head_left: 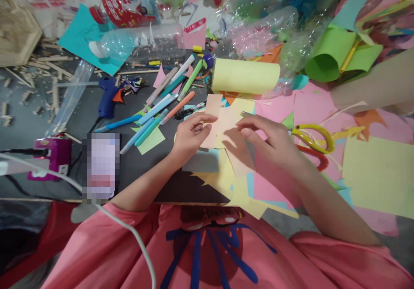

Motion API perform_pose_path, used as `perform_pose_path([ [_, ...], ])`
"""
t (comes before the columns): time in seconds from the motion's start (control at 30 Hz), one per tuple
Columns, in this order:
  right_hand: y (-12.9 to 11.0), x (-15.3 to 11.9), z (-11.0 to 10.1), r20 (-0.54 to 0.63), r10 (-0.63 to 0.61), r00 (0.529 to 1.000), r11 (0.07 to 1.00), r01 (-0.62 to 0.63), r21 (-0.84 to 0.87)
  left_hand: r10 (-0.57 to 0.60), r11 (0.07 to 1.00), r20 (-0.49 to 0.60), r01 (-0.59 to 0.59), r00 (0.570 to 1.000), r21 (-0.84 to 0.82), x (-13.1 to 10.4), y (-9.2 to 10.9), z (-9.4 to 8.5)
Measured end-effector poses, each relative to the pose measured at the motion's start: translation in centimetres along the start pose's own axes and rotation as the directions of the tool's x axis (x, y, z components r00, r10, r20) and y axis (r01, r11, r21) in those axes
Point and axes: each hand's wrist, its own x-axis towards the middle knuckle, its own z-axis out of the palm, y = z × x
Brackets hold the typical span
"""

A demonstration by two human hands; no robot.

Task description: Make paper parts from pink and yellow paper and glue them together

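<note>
My left hand (193, 136) is over a narrow peach paper strip (214, 102), its index finger and thumb apart and its other fingers curled. I cannot make out a firm grip on the strip. My right hand (270, 139) hovers to the right with thumb and index finger apart and nothing visible between them. Between the hands lies a pale peach paper piece (228, 118), partly shaded. Just beyond is a bottle wrapped in pale yellow paper (246, 75), lying on its side. Scissors with yellow and red handles (315, 139) rest beside my right wrist.
Several markers (155, 110) lie left of my hands, near a blue glue gun (108, 99). A phone (101, 164) and a purple power adapter (53, 157) with cables sit at the left. Plastic bottles (155, 39) line the back. Pink paper (274, 177) spreads rightward.
</note>
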Motion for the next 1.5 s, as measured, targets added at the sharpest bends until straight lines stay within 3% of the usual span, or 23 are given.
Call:
perform_pose_path([
  [0.07,0.4,-1.4,-2.7,0.020,0.037,0.999,0.957,-0.030,-0.290,-0.039,0.998,0.014,0.040,0.999,-0.054,0.0,0.1,-0.1],
  [0.2,3.5,-5.3,-6.8,0.087,0.190,0.978,0.763,-0.091,-0.640,-0.074,0.989,0.034,0.078,0.997,-0.125,0.1,0.1,-0.3],
  [0.23,4.3,-6.1,-7.2,0.102,0.217,0.971,0.701,-0.082,-0.708,-0.071,0.990,0.035,0.075,0.997,-0.121,0.2,0.0,-0.3],
  [0.33,5.6,-7.5,-7.5,0.147,0.208,0.967,0.633,-0.019,-0.774,-0.055,0.994,0.043,0.059,0.998,-0.095,0.2,-0.3,-0.2],
  [0.47,5.5,-6.9,-6.8,0.125,0.194,0.973,0.556,-0.004,-0.831,-0.031,0.997,0.019,0.033,0.999,-0.067,0.1,-0.5,-0.2],
  [0.73,6.7,-5.9,-7.3,0.103,0.164,0.981,0.628,-0.023,-0.778,0.022,1.000,0.013,-0.022,1.000,-0.021,-0.2,-0.3,-0.1],
  [0.9,5.1,-5.9,-8.4,0.036,0.105,0.994,0.679,-0.045,-0.733,0.087,0.995,0.029,-0.088,0.996,0.038,-0.5,-0.2,-0.1],
  [1.0,4.0,-5.8,-9.0,0.020,0.208,0.978,0.767,-0.150,-0.624,0.133,0.988,0.033,-0.135,0.991,0.077,-0.5,-0.1,-0.2],
  [1.1,3.2,-5.4,-9.1,0.100,0.307,0.947,0.819,-0.209,-0.534,0.170,0.980,0.032,-0.173,0.985,0.100,-0.6,-0.1,-0.2],
  [1.3,2.2,-4.8,-8.5,0.217,0.332,0.918,0.828,-0.173,-0.534,0.174,0.978,0.062,-0.179,0.983,0.104,-0.9,-0.2,-0.2],
  [1.5,1.8,-4.3,-8.2,0.321,0.325,0.889,0.854,-0.131,-0.503,0.364,0.922,0.087,-0.372,0.927,0.110,-0.9,-0.6,-0.2],
])
